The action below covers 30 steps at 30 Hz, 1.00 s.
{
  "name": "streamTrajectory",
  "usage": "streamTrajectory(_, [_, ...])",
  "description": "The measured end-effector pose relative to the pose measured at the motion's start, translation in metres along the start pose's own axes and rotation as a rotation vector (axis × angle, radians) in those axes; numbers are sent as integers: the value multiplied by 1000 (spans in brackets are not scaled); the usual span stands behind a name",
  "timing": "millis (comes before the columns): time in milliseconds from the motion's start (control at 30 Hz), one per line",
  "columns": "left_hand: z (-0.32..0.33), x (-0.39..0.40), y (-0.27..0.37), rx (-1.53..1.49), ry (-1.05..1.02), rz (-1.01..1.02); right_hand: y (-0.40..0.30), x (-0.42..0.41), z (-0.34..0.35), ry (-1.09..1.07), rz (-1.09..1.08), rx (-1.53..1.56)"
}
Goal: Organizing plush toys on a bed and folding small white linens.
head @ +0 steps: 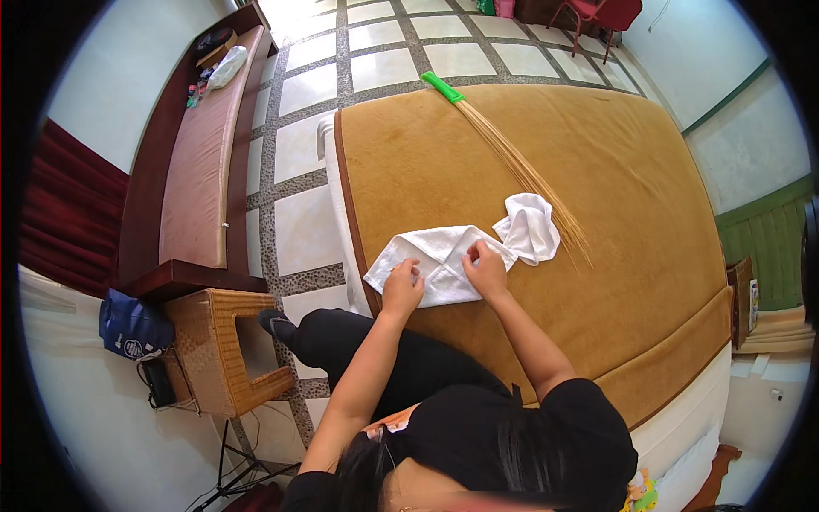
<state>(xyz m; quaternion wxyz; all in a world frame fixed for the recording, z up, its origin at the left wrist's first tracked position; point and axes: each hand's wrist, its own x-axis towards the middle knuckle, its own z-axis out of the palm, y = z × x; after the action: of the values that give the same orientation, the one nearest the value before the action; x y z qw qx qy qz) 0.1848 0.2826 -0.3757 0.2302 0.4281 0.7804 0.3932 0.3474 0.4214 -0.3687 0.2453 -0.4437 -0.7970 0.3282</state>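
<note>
A white cloth lies partly folded on the brown blanket of a bed, its folds meeting near the middle. My left hand rests at the cloth's left part with fingers curled; whether it pinches the fabric cannot be told. My right hand is on the right part, thumb and fingertips close together at a folded edge. A second white cloth, crumpled, lies just beyond the right end of the first. Past it, a stick broom with a green handle lies slantwise across the blanket.
A wicker stand is at the left with a blue bag beside it. Beyond stands a long wooden bench with a pink cushion. A red chair is at the far right, and a black tripod at lower left.
</note>
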Motion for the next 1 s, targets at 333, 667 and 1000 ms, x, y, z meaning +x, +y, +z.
streamTrajectory(333, [-12, -18, -1, 271, -131, -153, 6, -55, -12, -63, -88, -203])
streamTrajectory(667, [-10, -24, -18, 179, -118, -117, 16, -54, -11, -240, 53, -105])
streamTrajectory(1000, [-20, -27, 5, 110, 64, 53, -16, -29, -4, -19, -333, -188])
